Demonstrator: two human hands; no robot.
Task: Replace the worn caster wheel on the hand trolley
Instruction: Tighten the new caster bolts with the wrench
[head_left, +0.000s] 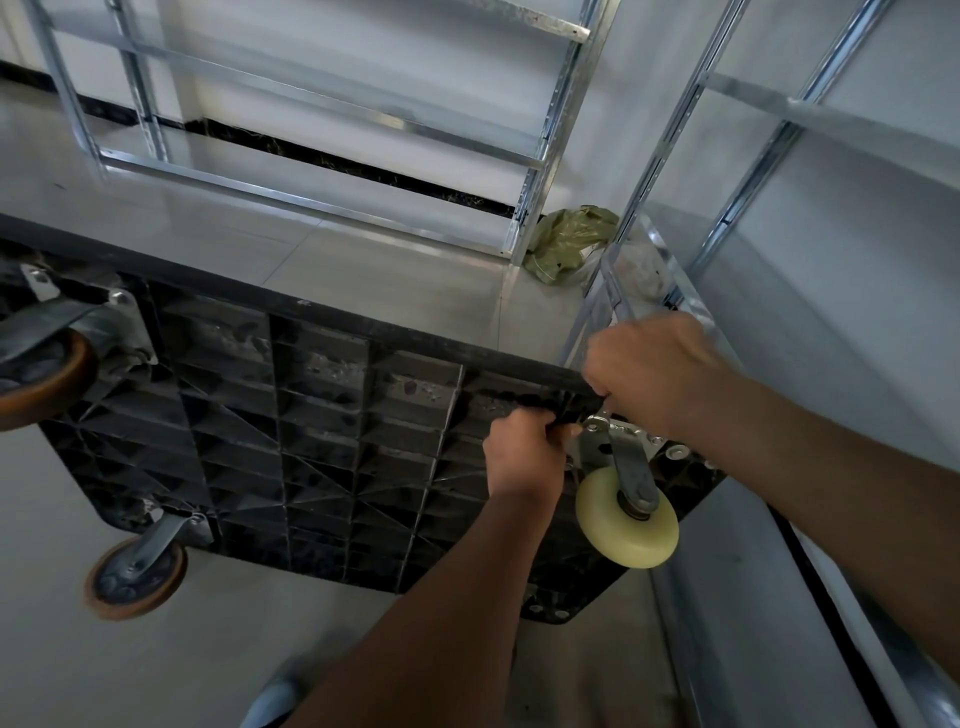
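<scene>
I see the trolley (311, 415) tipped up on edge on the floor (363, 270), ribbed black underside facing me. The cream caster (627, 514) sits at the corner nearest my hands, about four o'clock in the view, its metal fork (626, 467) running up to a plate (618, 436) bolted to the deck. Two brown casters are at the far end: one (44, 376) at nine o'clock, the other (136, 577) at eight o'clock.

My left hand (524, 457) is curled round something dark at the deck's rim, just beside the plate at its ten o'clock. I cannot tell whether that is a tool or only the rim. My right hand (660, 374) is clenched over the top edge of the deck, directly above the plate, and appears to steady it. Whether it also holds a tool is hidden.

Risks as I judge them:
- The trolley stands on its edge with only my hands bracing it. A hard pull on a fastener could swing it over, toward the rack (675, 171) at one o'clock or back onto my feet.
- If the left hand's grip slips, knuckles go into the fork or the ribs.
- A loosened nut could drop and roll under the rack or into the green bag (566, 239) at twelve o'clock.
- The caster swivels, so it may pinch fingers working beside the plate.
</scene>
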